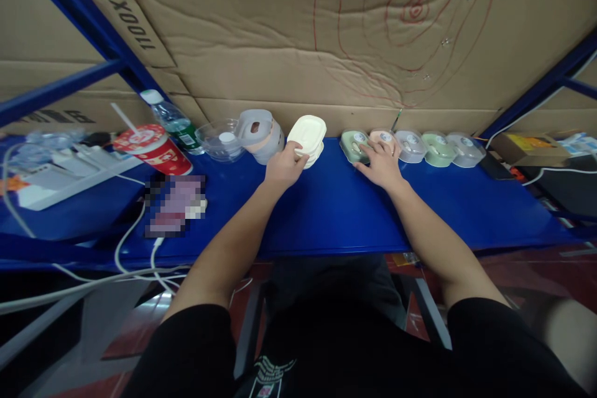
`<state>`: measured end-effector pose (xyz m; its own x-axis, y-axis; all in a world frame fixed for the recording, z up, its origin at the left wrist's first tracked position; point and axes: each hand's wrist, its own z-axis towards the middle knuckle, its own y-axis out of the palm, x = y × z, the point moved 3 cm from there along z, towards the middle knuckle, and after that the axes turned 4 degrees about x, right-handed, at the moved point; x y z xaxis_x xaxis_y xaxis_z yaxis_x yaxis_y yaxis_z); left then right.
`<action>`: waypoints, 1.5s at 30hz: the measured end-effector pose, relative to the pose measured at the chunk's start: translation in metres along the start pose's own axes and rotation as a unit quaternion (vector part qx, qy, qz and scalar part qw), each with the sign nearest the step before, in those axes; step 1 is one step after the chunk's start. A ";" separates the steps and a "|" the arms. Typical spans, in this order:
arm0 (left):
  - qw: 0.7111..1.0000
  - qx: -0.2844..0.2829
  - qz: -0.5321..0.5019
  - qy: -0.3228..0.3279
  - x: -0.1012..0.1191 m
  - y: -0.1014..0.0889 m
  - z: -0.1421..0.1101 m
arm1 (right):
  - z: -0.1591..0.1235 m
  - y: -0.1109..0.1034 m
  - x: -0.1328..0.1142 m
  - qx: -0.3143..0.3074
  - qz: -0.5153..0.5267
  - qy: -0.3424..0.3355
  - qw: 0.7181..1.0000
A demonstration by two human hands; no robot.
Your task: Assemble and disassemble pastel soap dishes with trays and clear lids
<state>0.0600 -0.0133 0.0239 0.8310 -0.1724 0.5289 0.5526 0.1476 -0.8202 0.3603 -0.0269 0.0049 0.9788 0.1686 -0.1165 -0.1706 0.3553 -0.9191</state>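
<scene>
My left hand (285, 166) is closed around the near left edge of a small stack of cream, rounded-square lids (308, 130), thumb on top. Beside it, further left, stands a stack of grey and peach plastic pieces (256, 130). My right hand (381, 161) rests with spread fingers over the left end of a row of small lidded containers. Its fingertips touch a green container (351, 150) and a peach container (381, 135), partly covering both. Two grey containers (411, 147) and another green container (439, 149) continue the row to the right.
At left are a clear plastic bowl (219, 142), a water bottle (175, 121), a red cup with a straw (156, 148), a pixelated object (175, 205), power strips and cables. A cardboard box (529, 150) stands at right. Cardboard (261, 31) backs the blue table (336, 217).
</scene>
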 end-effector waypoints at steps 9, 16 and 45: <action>0.983 -0.050 -0.088 0.151 0.013 -0.010 -0.011 | -0.005 -0.017 -0.017 0.076 0.098 -0.082 0.989; 0.958 -0.197 -0.002 0.208 0.013 -0.001 -0.013 | -0.025 -0.012 -0.054 -0.082 0.198 -0.296 0.931; 0.945 0.327 -0.007 0.022 -0.044 -0.078 0.009 | -0.025 -0.013 -0.053 -0.026 0.235 -0.219 0.947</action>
<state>-0.0191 -0.0089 0.0669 0.8282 -0.2161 0.5171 0.4955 0.7133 -0.4956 0.3137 -0.0632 0.0141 0.6541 0.6651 -0.3603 -0.5581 0.1029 -0.8233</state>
